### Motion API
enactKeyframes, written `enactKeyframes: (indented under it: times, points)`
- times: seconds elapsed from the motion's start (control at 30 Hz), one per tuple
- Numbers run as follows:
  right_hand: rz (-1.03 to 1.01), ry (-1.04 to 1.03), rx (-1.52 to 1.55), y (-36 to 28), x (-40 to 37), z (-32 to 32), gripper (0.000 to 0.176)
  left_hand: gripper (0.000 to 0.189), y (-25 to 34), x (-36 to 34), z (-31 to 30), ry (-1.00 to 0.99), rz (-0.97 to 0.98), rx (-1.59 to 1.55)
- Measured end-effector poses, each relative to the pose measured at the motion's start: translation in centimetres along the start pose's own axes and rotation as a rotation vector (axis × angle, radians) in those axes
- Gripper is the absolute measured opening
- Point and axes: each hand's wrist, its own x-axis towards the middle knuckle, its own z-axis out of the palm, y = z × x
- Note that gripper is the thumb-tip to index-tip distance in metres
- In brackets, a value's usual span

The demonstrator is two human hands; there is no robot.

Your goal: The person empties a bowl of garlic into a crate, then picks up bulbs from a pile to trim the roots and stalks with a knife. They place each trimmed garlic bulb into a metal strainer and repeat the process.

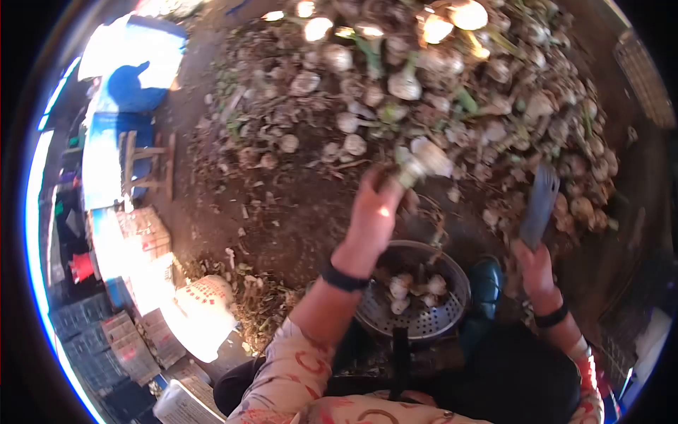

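Observation:
My left hand (371, 215) is closed round the stem of a garlic bulb (431, 157), a little blurred, held up in front of the heap. In my right hand (534, 265) is a knife (542, 205) with a broad grey blade pointing away from me; its handle is hidden in the fingers. Between my legs sits a metal colander (381, 321) with holes in its wall, and several trimmed garlic bulbs (401, 286) lie inside it. A large heap of garlic (406, 85) with stems and dry skins spreads over the floor ahead.
A wooden stool (148, 166) stands at the left, near blue sheeting (134, 85). Below it are a white sack (205, 307), stacked crates (81, 346) and cardboard boxes (131, 343). My green boot (486, 286) is right of the colander. Plant scraps (261, 304) litter the floor.

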Motion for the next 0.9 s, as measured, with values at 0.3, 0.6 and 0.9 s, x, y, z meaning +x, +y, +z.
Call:
enactKeyframes:
  times: [0.3, 0.6, 0.9]
  points:
    - [-0.524, -0.101, -0.196, -5.0, -3.3, 1.6, 0.044, 0.051, 0.0, -8.4, 9.3, -0.542, 0.277, 0.126]
    - [-1.118, -0.068, -0.767, -3.0, -7.1, 0.8, 0.019, 0.056, 1.3, -14.5, 7.9, -0.152, 0.184, -0.173]
    - [-0.625, 0.174, -0.681, 1.9, -2.9, 0.6, 0.021, 0.058, 0.1, -15.4, 6.7, -0.149, 0.554, 0.356]
